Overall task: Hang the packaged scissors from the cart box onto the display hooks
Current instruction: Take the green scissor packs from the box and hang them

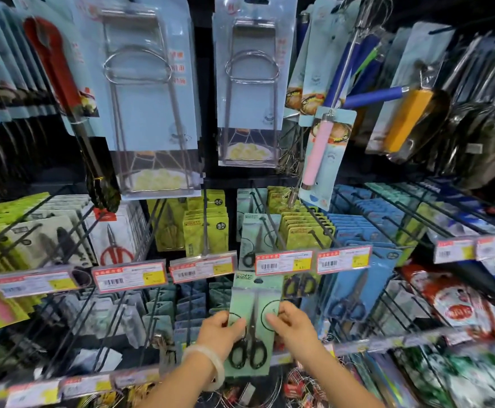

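— While both hands hold it, how far along is this pack?

— Not hung yet, I'd judge. The packaged scissors (252,325) sit low in the centre of the frame, top edge just under the price tag (283,262) — its hook (265,228) above already carries matching packs.

— And the grip?

— The left hand (221,331) pinches the card's left edge, the right hand (292,322) its right edge — fingers curled onto the card. The cart box isn't in view, so what remains I cannot tell.
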Demonstrator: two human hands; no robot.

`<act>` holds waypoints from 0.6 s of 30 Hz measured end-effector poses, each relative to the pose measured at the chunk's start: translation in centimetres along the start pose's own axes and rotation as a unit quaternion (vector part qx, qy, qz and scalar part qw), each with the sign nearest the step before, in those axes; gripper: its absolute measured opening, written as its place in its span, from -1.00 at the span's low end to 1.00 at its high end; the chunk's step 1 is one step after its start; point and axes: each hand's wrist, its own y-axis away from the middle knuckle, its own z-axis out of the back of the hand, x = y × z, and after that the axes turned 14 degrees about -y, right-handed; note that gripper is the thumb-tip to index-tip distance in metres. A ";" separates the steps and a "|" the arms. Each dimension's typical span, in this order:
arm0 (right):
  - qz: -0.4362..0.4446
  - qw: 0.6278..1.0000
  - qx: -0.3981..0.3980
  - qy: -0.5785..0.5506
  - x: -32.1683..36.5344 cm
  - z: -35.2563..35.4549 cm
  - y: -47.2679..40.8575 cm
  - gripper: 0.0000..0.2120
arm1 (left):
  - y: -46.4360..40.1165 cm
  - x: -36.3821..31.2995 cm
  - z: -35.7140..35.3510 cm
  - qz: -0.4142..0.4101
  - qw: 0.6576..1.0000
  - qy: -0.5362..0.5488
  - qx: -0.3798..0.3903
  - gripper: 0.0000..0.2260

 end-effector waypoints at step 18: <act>0.053 0.993 -0.102 -0.028 1.7 1.8 -1.3 -0.68 | -1.0 -3.7 -2.7 -0.093 0.991 -0.080 -0.056 -0.88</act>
